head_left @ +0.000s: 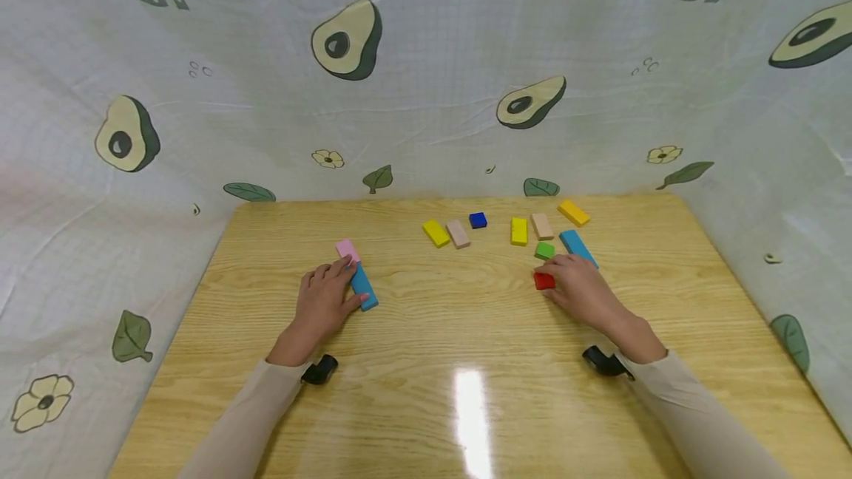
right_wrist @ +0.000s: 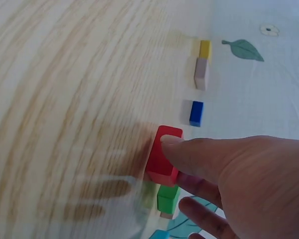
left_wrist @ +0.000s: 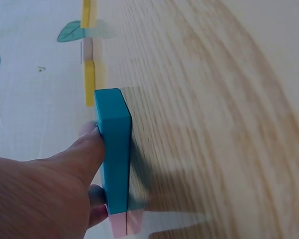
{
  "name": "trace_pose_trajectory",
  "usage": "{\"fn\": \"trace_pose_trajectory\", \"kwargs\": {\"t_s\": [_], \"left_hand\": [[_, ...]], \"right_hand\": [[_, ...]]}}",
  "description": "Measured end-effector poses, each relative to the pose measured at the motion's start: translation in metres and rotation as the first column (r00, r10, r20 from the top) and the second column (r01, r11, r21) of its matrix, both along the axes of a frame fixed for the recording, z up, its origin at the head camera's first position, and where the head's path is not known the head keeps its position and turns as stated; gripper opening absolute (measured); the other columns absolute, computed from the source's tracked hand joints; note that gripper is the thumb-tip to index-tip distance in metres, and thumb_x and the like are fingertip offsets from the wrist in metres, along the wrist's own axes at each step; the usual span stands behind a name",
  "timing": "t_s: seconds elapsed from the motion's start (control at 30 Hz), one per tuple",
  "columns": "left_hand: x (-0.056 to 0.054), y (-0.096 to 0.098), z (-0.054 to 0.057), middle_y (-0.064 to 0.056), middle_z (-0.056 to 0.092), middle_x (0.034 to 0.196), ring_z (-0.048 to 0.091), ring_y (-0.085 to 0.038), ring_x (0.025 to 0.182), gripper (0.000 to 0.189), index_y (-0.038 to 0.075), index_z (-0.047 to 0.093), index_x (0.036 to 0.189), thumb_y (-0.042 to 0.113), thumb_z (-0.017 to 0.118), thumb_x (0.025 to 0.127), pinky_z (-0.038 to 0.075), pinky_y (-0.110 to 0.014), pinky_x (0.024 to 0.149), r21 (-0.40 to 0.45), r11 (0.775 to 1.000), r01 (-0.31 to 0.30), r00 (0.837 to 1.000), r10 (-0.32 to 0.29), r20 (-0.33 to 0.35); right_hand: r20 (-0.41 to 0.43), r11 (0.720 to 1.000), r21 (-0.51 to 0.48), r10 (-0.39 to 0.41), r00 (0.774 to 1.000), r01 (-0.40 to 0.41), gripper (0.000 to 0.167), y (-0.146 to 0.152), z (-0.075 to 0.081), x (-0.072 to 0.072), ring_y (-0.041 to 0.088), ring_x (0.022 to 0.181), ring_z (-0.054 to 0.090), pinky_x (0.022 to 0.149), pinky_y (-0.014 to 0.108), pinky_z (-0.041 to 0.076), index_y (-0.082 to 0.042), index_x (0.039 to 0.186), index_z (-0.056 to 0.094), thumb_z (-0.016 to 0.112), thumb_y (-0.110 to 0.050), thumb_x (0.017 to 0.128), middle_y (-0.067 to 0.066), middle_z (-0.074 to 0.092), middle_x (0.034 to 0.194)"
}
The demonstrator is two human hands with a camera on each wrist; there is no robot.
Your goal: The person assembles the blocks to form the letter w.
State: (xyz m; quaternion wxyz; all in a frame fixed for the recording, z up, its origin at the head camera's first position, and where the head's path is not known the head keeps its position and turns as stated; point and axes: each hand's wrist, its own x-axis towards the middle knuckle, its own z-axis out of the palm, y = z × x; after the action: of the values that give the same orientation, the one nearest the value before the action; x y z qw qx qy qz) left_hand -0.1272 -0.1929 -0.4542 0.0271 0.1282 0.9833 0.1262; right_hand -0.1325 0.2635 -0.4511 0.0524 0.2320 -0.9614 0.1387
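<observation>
Frame left: left hand [head_left: 324, 297], fingers spread, is touching blue block [head_left: 362, 288], pink block [head_left: 345, 248] abutting. Frame right: right hand [head_left: 586, 290] is pinching red block [head_left: 543, 282], green block [head_left: 544, 250] lying near.

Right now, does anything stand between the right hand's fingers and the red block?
Nothing visible does: the right hand's thumb touches the red block. The green block lies just beyond it, not between.
</observation>
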Motion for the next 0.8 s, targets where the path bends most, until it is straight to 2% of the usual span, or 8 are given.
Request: {"fn": "trace_pose_trajectory", "kwargs": {"t_s": [0.2,0.4,0.57,0.8], "left_hand": [[0.000,0.000,0.000,-0.020,0.040,0.166,0.039,-0.047,0.147,0.066,0.000,0.051,0.156,0.035,0.070,0.104,0.029,-0.067,0.119,-0.006,1.000,-0.006,1.000,0.006,0.013],[0.001,0.001,0.000,-0.021,0.041,0.165,0.040,-0.047,0.146,0.065,-0.001,0.051,0.156,0.034,0.070,0.104,0.030,-0.067,0.119,0.001,1.000,0.000,1.000,0.000,0.002],[0.001,0.000,-0.001,-0.021,0.041,0.165,0.040,-0.047,0.146,0.066,-0.001,0.050,0.156,0.035,0.069,0.104,0.030,-0.067,0.119,-0.006,1.000,-0.003,1.000,0.003,0.005],[-0.001,0.000,-0.003,-0.021,0.041,0.165,0.041,-0.047,0.146,0.066,0.000,0.050,0.156,0.036,0.069,0.104,0.030,-0.066,0.118,-0.015,1.000,-0.004,1.000,0.004,0.000]], "right_hand": [[0.004,1.000,-0.010,-0.009,1.000,0.009,0.035,0.000,-0.002,-0.002,0.042,0.111,0.065,0.098,0.060,0.050,0.001,0.117,0.077,0.088,0.000,0.084,0.018,0.074,0.113],[-0.003,0.999,-0.033,-0.007,1.000,0.007,0.034,-0.014,0.001,0.000,0.041,0.110,0.065,0.096,0.058,0.052,0.000,0.114,0.078,0.089,0.000,0.082,0.018,0.076,0.113],[-0.023,0.998,-0.040,0.044,0.999,-0.044,0.034,-0.037,0.004,0.002,0.037,0.104,0.066,0.092,0.054,0.055,-0.001,0.112,0.079,0.092,-0.003,0.080,0.014,0.077,0.109],[-0.017,0.991,-0.069,0.110,0.994,-0.111,0.034,-0.072,0.005,0.005,0.034,0.107,0.066,0.097,0.052,0.054,-0.004,0.113,0.080,0.092,-0.007,0.081,0.010,0.077,0.110]]}}
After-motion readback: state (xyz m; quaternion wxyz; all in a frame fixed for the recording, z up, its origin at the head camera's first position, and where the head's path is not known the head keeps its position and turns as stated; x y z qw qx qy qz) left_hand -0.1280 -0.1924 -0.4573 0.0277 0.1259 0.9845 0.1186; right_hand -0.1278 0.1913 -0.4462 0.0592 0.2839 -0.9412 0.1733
